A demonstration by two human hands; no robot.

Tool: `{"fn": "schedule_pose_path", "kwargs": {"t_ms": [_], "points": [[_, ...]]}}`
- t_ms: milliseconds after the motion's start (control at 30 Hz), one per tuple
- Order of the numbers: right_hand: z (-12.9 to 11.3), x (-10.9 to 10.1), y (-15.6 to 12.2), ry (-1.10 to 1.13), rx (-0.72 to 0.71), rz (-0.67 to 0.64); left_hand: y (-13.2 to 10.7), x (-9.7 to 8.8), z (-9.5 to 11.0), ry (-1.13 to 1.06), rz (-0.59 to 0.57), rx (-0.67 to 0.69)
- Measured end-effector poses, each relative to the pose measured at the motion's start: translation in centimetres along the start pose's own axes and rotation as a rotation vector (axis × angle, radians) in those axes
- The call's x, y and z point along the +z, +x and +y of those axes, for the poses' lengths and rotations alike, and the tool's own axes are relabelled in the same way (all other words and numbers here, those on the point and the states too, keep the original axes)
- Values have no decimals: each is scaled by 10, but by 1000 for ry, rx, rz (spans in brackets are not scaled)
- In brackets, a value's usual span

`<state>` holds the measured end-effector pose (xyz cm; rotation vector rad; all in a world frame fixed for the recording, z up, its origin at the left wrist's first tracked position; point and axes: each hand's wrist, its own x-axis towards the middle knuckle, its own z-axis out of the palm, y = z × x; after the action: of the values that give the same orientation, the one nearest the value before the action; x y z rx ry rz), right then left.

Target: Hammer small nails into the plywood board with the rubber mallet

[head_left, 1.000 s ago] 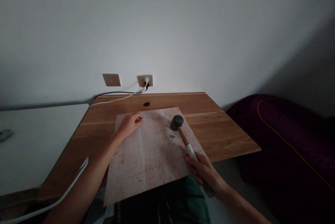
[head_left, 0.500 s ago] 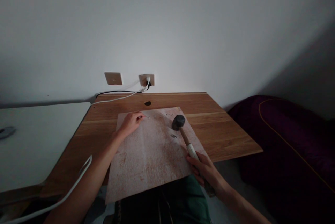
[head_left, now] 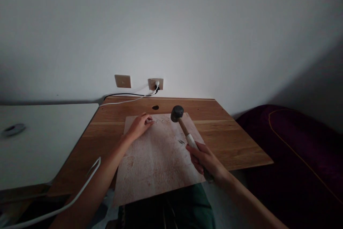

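Observation:
My right hand (head_left: 200,157) is wrapped round the pale grip of a rubber mallet (head_left: 184,127) with a black head and wooden shaft. The mallet's head hangs over the far right part of a pale, worn wooden board (head_left: 155,166). Near the board's far edge my left hand (head_left: 139,125) is closed in a pinch, with a small nail (head_left: 153,121) at its fingertips. Other small nails (head_left: 162,120) stand in a row to its right, partly hidden by the mallet. Loose nails (head_left: 181,142) lie on the board near my right hand.
The board lies on a brown wooden table (head_left: 230,139) against the wall. White and black cables (head_left: 125,101) run to a wall socket (head_left: 155,84). A white surface (head_left: 53,139) adjoins on the left, and a white cable (head_left: 77,188) crosses my left forearm. Purple fabric (head_left: 289,150) lies at right.
The mallet has risen and moved toward the far side, with my right hand slightly higher. My left hand stays pinched near the board's far edge. The whole view has shifted a little.

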<state>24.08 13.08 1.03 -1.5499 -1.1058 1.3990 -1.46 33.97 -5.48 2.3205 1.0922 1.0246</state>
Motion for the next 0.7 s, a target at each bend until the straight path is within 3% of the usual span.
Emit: {"fn": "schedule_pose_path", "kwargs": {"t_ms": [333, 500, 700], "points": [[-34, 47, 22, 18, -90, -119, -5, 0, 0, -20, -12, -3], [-24, 65, 36, -9, -9, -202, -8, 2, 1, -25, 27, -6], [-9, 63, 39, 52, -16, -202, -4, 4, -1, -9, 12, -31]]}}
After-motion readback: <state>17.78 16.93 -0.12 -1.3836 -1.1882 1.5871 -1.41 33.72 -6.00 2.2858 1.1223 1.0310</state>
